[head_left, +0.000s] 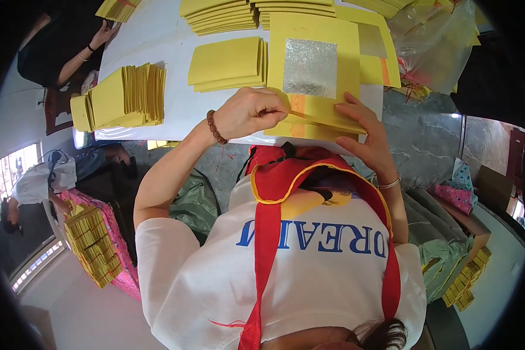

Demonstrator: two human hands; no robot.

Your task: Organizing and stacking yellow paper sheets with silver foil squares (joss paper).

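In front of me at the table's near edge lies a yellow paper sheet (pixel 347 58) with a silver foil square (pixel 310 67) and an orange printed strip. Its near part is bent up into a fold. My left hand (pixel 252 112), a brown bead bracelet at its wrist, is closed in a pinch at the fold's left side, by the orange strip. My right hand (pixel 364 129) grips the fold's right end, fingers above and thumb below. Just left of the sheet rests a small pile of folded yellow papers (pixel 224 63). Another foil-patched sheet (pixel 382 44) lies partly under it on the right.
Stacks of folded yellow paper (pixel 219 16) line the white table's (pixel 178 105) far side. An upright row (pixel 128 96) stands at its left. A clear plastic bag (pixel 431 44) sits at the right. Two other people (pixel 44 178) are at the left, near a pink-lined container (pixel 125 265).
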